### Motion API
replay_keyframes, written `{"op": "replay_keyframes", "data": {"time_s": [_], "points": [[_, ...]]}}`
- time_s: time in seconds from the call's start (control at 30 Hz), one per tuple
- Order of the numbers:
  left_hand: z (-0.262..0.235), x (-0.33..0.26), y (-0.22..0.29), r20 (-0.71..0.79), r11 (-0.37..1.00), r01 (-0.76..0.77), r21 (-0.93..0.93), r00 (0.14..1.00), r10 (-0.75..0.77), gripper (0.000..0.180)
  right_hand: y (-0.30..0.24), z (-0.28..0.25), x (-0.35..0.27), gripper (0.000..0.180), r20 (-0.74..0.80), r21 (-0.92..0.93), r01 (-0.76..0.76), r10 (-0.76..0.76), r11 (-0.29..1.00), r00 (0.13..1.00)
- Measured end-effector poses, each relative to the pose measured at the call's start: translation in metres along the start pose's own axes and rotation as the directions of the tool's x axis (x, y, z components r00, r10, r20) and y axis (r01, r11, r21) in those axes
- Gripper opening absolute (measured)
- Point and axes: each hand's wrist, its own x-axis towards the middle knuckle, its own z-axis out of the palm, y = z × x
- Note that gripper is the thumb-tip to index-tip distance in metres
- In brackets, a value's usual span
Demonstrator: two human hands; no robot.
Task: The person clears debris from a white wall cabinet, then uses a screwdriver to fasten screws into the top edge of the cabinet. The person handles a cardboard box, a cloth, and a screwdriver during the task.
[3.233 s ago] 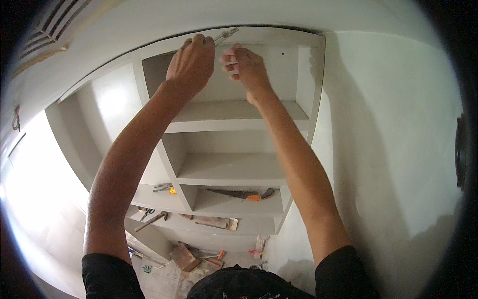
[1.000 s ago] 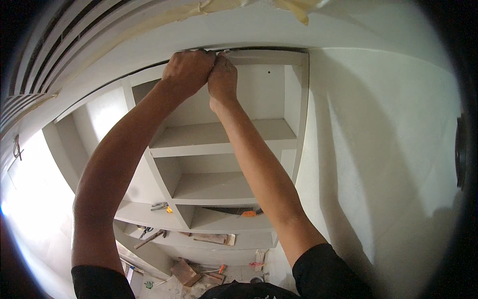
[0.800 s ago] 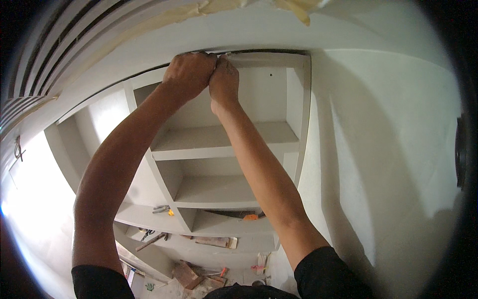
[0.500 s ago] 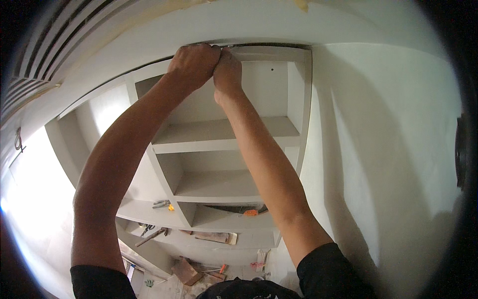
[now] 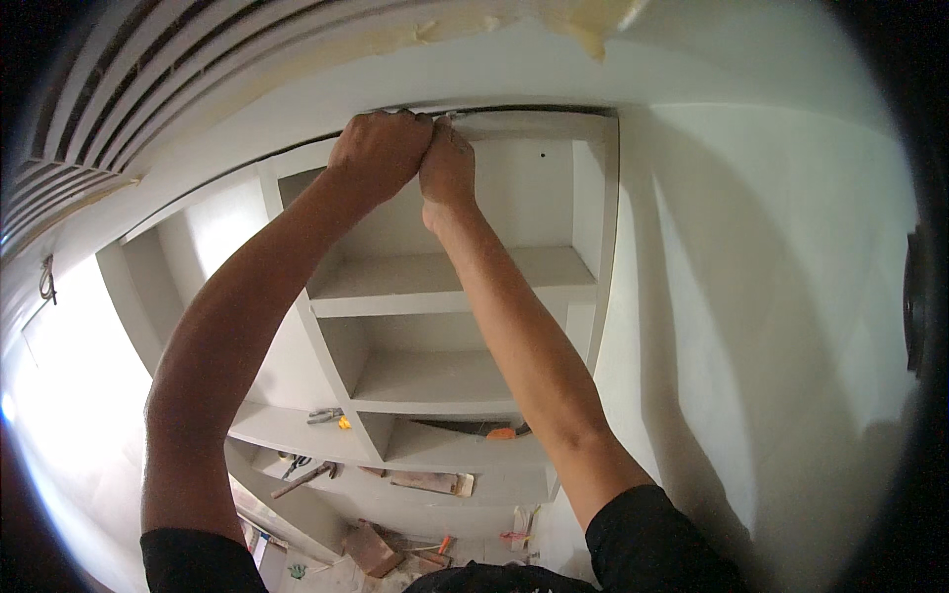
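reaching overhead, both arms come up from the lower edge to the top front edge of a white shelf unit. at the far left a slatted vent runs along the ceiling, and a loose wire hangs on the left wall. the left hand is curled into a fist right at the unit's top edge, where a dark gap runs between the unit and the ceiling; whether it grips anything is hidden by its own knuckles. the right hand sits just beside it, touching it, fingers pressed together and bent upward toward the same edge; a small pale tip shows just above its fingers, too small to tell what it is. both hands lie at the left end of the top compartment, whose back wall has a small dark hole.

below the hands the shelves step downward. on a lower shelf at the left lie pliers with a small orange thing touching them. one shelf down, a hammer lies tilted near the left edge. to the right, behind the right forearm, a dark tool with an orange grip rests on a shelf. further down a flat brown piece lies on the lowest shelf, and scraps litter the floor. at the far right a plain white wall stands beside the unit's right edge, with torn yellow tape on the ceiling above.
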Motion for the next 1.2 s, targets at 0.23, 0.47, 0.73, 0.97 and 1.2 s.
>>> {"op": "replay_keyframes", "data": {"time_s": [0.23, 0.47, 0.73, 0.97, 1.2], "points": [[0.006, 0.0, -0.007, -0.004, 0.999, -0.027, 0.026, 1.0, 0.027, 0.016, -0.002, 0.012, -0.008, 0.04, -0.108, 0.055, 0.169, -0.162, 0.984, 0.981], [0.009, 0.005, -0.003, -0.019, 0.998, -0.029, 0.049, 0.999, 0.03, 0.014, -0.003, 0.005, -0.005, 0.038, -0.103, -0.014, 0.155, -0.156, 0.988, 0.982], [0.012, 0.006, -0.004, 0.006, 1.0, -0.015, 0.006, 1.0, 0.015, 0.014, 0.013, 0.004, 0.007, 0.034, -0.09, -0.135, 0.238, -0.251, 0.962, 0.964], [0.009, 0.002, -0.006, -0.039, 1.0, -0.03, 0.001, 0.999, 0.03, 0.018, 0.021, 0.006, 0.016, 0.035, -0.067, -0.215, 0.3, -0.32, 0.929, 0.945], [0.006, -0.007, -0.001, 0.035, 0.996, 0.061, 0.069, 0.997, -0.064, 0.015, 0.006, -0.04, 0.015, 0.031, 0.013, -0.567, 0.356, -0.424, 0.742, 0.905]]}}
